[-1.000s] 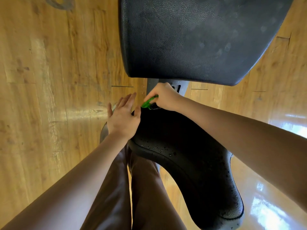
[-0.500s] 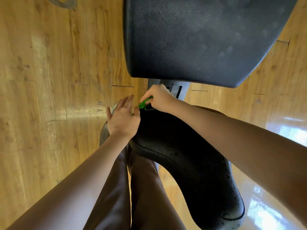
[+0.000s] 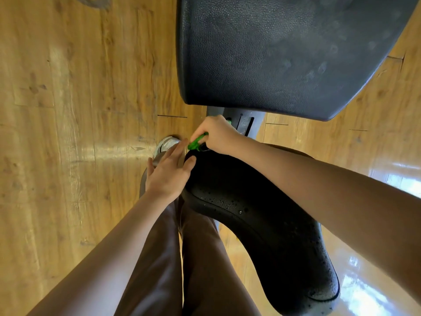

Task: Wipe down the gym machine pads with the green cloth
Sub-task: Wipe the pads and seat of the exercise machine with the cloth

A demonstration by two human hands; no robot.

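At frame centre, my right hand (image 3: 217,135) is clenching the green cloth (image 3: 197,141), bunched small to rub the lower pad (image 3: 262,215) at its far tip. My left hand (image 3: 168,173) is lying flat-fingered on the pad's edge, bracing it.

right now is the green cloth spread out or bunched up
Bunched up: only a small crumpled green cloth tuft shows, gripped in the right hand at the lower pad's far end.
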